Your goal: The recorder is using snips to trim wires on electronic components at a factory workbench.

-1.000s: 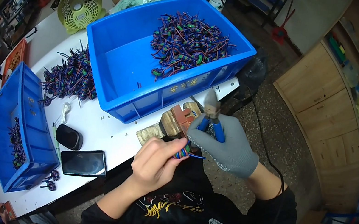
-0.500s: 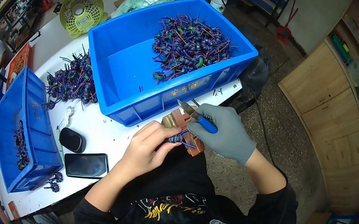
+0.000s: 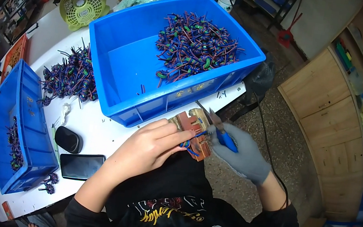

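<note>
My bare left hand (image 3: pixel 153 144) reaches over the table edge, its fingers closed on a small wire-wound coil (image 3: pixel 184 145) with blue and multicoloured turns. The fingers cover most of it, and a loose blue wire end sticks out. Under the fingertips is a reddish-brown block fixture (image 3: pixel 185 121) with slots and a yellowish metal part. In a grey glove, my right hand (image 3: pixel 243 155) grips blue-handled cutting pliers (image 3: pixel 228 140) just right of the fixture. Their metal jaws point up and away, apart from the coil.
A big blue bin (image 3: pixel 128 63) holds many similar coils (image 3: pixel 198 45). More coils (image 3: pixel 72 73) are heaped left of it. A smaller blue bin (image 3: pixel 37 139), a phone (image 3: pixel 81 166), a black case (image 3: pixel 68 139) and a green fan (image 3: pixel 82 5) share the white table.
My right hand has drawn the pliers right and slightly down, away from the coil. My left fingers have shifted right over the fixture, covering more of the coil.
</note>
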Available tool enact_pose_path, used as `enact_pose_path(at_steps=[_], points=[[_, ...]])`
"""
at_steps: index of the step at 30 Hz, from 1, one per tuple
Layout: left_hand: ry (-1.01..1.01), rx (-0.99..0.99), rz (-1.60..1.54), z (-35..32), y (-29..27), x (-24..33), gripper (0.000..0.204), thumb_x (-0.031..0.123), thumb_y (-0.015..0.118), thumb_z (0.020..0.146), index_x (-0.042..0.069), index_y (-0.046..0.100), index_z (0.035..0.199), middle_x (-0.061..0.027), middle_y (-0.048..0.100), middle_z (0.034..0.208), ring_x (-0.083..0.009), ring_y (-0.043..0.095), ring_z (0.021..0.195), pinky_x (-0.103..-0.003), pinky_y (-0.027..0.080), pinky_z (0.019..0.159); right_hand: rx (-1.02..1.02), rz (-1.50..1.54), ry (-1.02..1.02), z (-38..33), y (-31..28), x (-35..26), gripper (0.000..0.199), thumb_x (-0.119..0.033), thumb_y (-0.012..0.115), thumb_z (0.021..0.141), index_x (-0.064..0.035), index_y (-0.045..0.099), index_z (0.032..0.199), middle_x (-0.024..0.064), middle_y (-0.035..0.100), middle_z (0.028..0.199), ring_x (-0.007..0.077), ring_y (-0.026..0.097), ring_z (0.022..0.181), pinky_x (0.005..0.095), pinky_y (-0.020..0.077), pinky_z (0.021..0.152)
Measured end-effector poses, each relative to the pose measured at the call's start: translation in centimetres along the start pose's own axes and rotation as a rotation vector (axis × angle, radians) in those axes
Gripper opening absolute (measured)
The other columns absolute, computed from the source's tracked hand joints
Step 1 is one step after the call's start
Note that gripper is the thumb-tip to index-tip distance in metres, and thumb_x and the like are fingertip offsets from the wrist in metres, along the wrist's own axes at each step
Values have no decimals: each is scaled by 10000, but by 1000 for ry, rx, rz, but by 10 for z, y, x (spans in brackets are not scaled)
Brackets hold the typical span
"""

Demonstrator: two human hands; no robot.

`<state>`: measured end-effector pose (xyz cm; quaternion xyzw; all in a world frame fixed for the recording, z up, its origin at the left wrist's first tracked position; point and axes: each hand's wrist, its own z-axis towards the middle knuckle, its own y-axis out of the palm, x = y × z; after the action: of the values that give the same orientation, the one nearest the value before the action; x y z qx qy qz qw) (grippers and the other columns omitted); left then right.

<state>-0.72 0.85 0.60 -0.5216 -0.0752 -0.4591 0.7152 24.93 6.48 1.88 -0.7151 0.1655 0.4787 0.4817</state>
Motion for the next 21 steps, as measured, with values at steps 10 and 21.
enact_pose_path(at_steps=[10, 21], points=[[43, -48, -12, 2, -4, -5, 369, 38, 723, 881, 42, 687, 1248, -73, 567, 871, -242, 549, 760, -338, 489, 744, -334, -74, 422, -37, -29, -15, 612, -199, 698, 845, -58, 568, 1426, 90, 673, 1149, 190, 625, 931, 307, 498, 771], [46, -55, -41, 2, -1, -9, 351, 53, 718, 896, 44, 685, 1246, -76, 573, 881, -251, 568, 772, -345, 496, 768, -371, -207, 367, -34, -32, -9, 761, -303, 675, 845, -33, 466, 1526, 164, 639, 1234, 251, 643, 968, 328, 514, 807]])
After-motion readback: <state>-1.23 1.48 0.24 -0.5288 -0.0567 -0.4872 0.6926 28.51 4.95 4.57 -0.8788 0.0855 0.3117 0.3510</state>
